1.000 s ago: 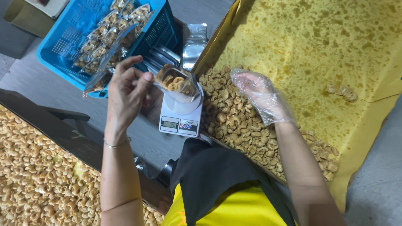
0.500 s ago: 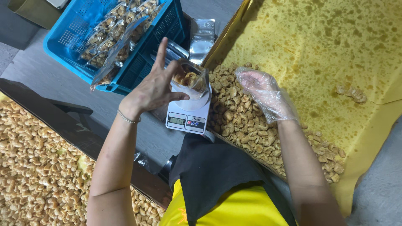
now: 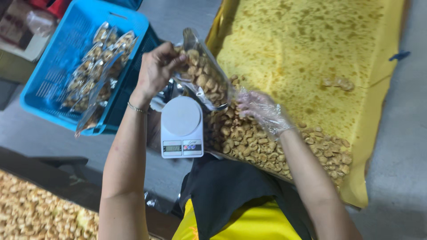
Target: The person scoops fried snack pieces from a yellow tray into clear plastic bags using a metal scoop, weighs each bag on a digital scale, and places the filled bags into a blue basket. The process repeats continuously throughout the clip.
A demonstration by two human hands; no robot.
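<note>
My left hand grips the top of a clear plastic bag of golden snack pieces and holds it in the air above a small white kitchen scale. My right hand, in a clear plastic glove, rests beside the bag's lower end, over a heap of loose snack pieces. The heap lies on a large tray lined with yellow paper. Whether the gloved fingers hold any pieces is blurred. The scale's platform is bare.
A blue plastic crate at the left holds several filled clear bags. Another mass of loose snack pieces fills the bottom left corner. A few stray pieces lie far out on the yellow paper. Grey floor surrounds the tray.
The bag has been lifted off the scale by my left hand, which earlier hovered spread over it. My gloved right hand has moved in toward the bag from the pile.
</note>
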